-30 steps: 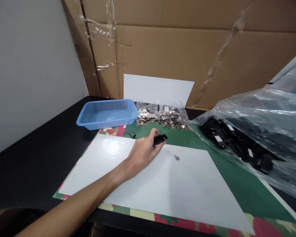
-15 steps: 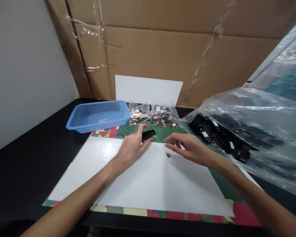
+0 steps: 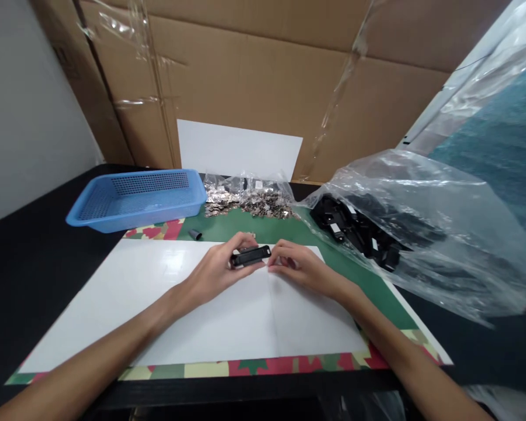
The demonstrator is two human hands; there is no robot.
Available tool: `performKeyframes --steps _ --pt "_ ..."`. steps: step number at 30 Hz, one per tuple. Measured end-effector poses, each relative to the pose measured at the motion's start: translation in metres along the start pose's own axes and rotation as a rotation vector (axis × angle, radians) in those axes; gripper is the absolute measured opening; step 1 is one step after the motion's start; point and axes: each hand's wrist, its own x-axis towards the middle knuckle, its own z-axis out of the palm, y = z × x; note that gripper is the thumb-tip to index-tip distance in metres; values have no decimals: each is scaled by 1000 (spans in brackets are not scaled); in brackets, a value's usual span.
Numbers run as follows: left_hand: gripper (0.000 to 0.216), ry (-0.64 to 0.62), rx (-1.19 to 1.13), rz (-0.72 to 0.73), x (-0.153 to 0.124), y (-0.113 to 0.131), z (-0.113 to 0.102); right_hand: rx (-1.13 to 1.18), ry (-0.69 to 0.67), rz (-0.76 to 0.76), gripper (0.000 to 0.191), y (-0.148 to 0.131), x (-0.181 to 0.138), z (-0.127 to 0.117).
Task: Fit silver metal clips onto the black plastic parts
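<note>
My left hand (image 3: 217, 270) grips a small black plastic part (image 3: 249, 256) just above the white sheet (image 3: 201, 316) in the middle of the table. My right hand (image 3: 300, 268) meets it from the right, fingertips pinched at the part's right end; what they pinch is too small to see. Behind the hands lies a pile of small metal pieces (image 3: 249, 204) on clear plastic. A small dark cylinder (image 3: 195, 234) lies on the green mat to the left of the hands.
A blue mesh basket (image 3: 135, 199) stands at the back left. A large clear bag of black plastic parts (image 3: 377, 234) fills the right side. Cardboard boxes (image 3: 267, 76) wall the back, with a white card (image 3: 239, 149) leaning against them.
My left hand drew the black part toward me onto the white sheet. My right hand came in and closed at its right end. The small metal piece on the sheet is gone from view.
</note>
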Motion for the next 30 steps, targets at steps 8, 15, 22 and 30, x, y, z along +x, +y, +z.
performKeyframes --steps 8,15,22,30 --pt "30 -2 -3 -7 4 -1 -4 15 -11 40 12 -3 -3 -8" --pt "25 -22 21 2 2 0 -4 -87 385 -55 9 -13 -3 -5" --pt "20 -57 13 -2 4 4 -6 -322 572 -354 28 -25 -3 12" --pt "20 -22 35 12 4 -5 -4 -162 517 -313 29 -33 -2 10"
